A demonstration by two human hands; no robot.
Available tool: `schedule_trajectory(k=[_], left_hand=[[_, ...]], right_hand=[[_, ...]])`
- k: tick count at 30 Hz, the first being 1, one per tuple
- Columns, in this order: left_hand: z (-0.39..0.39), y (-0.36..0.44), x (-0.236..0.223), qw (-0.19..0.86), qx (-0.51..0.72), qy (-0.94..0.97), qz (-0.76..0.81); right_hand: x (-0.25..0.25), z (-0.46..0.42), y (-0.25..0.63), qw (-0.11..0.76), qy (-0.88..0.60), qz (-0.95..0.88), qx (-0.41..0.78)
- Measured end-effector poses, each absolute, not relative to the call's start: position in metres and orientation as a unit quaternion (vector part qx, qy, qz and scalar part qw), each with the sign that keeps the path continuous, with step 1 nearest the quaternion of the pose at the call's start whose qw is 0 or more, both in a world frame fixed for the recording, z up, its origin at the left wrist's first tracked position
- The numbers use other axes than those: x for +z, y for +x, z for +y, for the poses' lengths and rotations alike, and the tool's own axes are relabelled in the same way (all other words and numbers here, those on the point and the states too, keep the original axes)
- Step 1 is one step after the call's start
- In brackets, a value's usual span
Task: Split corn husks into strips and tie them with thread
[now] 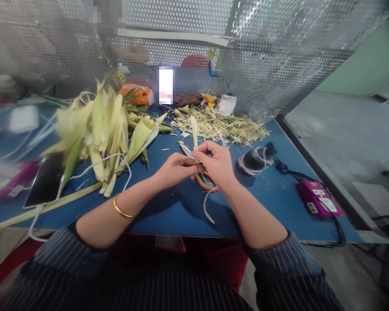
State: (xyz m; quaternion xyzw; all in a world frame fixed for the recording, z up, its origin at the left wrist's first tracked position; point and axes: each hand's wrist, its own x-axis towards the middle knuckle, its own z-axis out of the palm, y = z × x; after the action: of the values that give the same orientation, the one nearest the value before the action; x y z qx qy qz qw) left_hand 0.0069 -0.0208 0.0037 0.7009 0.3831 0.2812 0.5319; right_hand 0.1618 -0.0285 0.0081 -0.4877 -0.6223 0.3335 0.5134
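Head view, held husk [194, 131], unreadable power-strip label [312, 184]

A blue counter [181, 211] spreads in front of me, with a dark edge running along its right side. Beyond it I face a perforated silvery partition [142, 54], crossed by 1 pale horizontal strip [178, 36]; light glints off its right part. Farther to my right, I see a pale green wall [376, 56] above a grey floor [327, 121].
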Motion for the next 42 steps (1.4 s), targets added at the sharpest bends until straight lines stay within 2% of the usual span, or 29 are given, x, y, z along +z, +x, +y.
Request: schedule_trajectory(k=[9,14,16,20,27,33,37,42], left_hand=[[-0.021,0.007,0.007,0.537,0.243,0.723,0.361],[-0.016,0.004,0.01,0.597,0.344,0.58,0.435],[-0.011,0.0,0.012,0.614,0.382,0.534,0.438],[-0.006,-0.006,0.017,0.635,0.414,0.498,0.423],[-0.008,-0.003,0.012,0.609,0.423,0.512,0.435],[-0.005,0.001,0.006,0.6,0.454,0.479,0.452],[-0.005,0.0,0.006,0.623,0.445,0.463,0.448],[-0.008,0.0,0.008,0.65,0.395,0.498,0.416]], right_hand=[[0.003,-0.031,0.154,0.544,-0.498,-0.62,0.269],[0.004,-0.026,0.165,0.553,-0.499,-0.641,0.184],[0.006,-0.025,0.169,0.532,-0.495,-0.669,0.153],[0.007,-0.026,0.17,0.458,-0.492,-0.721,0.171],[0.002,-0.028,0.166,0.389,-0.528,-0.742,0.139],[0.003,-0.029,0.166,0.397,-0.529,-0.743,0.103],[0.0,-0.025,0.167,0.416,-0.542,-0.717,0.139],[-0.004,-0.017,0.168,0.462,-0.533,-0.636,0.312]])
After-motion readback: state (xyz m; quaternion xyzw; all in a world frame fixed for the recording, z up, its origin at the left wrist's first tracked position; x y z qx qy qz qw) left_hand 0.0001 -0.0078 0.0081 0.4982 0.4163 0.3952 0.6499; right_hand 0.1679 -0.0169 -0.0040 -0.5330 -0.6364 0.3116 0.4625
